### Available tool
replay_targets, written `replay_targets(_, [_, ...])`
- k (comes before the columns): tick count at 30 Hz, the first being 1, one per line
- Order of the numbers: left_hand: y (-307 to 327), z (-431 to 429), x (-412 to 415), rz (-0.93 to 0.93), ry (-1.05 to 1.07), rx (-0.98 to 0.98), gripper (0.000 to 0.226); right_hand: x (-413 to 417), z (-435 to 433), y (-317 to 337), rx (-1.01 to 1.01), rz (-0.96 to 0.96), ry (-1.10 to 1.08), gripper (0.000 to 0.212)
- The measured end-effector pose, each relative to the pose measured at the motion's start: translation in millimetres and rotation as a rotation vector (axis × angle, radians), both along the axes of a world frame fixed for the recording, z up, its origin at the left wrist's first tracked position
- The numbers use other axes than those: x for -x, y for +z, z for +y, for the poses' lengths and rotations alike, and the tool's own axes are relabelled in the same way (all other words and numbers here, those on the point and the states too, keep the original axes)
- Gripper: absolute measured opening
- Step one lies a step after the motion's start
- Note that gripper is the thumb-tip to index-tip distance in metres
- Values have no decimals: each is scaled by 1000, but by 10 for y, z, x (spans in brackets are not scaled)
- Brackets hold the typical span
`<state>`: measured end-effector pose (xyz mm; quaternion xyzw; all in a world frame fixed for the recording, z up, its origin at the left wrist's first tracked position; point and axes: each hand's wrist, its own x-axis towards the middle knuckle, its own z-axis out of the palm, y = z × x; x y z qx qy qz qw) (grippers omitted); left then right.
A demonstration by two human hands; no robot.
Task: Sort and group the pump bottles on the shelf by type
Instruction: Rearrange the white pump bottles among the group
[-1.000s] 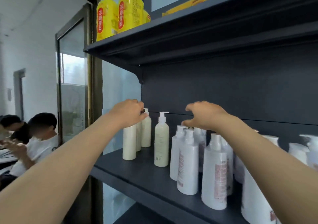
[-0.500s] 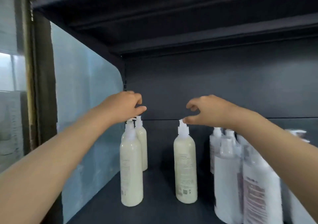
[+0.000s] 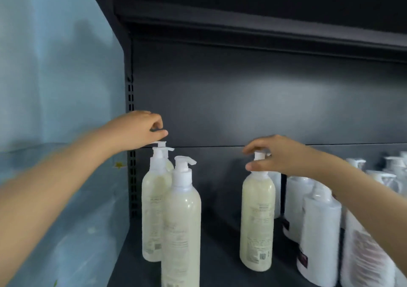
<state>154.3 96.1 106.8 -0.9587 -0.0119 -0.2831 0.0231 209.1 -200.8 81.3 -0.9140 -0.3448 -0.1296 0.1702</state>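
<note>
Three cream pump bottles stand in a cluster at the shelf's left end: a front one (image 3: 181, 220), one behind it (image 3: 154, 207), and a rear one mostly hidden. My left hand (image 3: 138, 130) hovers just over their pump heads, fingers curled and thumb stretched out, with nothing visibly held. A fourth cream bottle (image 3: 257, 216) stands alone mid-shelf. My right hand (image 3: 277, 155) grips its pump neck between thumb and fingers. Several white pump bottles (image 3: 319, 231) with dark red labels crowd the right side, partly hidden by my right forearm.
The dark shelf board (image 3: 220, 253) has a bare gap between the cream cluster and the lone cream bottle. A pale blue translucent side panel (image 3: 66, 110) closes the left end. The dark back wall (image 3: 253, 101) and an upper shelf (image 3: 253, 22) bound the space.
The view has come closer and lower. My right hand has dropped from touching the lone cream bottle's pump top to gripping its neck. My left hand stays above the left cluster.
</note>
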Motion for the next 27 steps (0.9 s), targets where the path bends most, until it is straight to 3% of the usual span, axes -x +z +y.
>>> replay_targets(3, [-61,121,-168,25,-21,42,27,-55,-51,-54,-59,75,-38,35])
replay_targets(10, [-201,210,-399,66,-136,115,21,-112,91,-188,-417,208,2,27])
replay_targets(15, [-224,316,-481,62,-119,119,19,-269,288,-187,-501,280,58,34])
replay_targets(19, [-228,346,-527,74,-126,241,17,-510,527,-195,-591,299,82,40])
replay_targets(27, [-263,402,-631,70,-153,359,8,-909,1258,-262,-556,261,153,50])
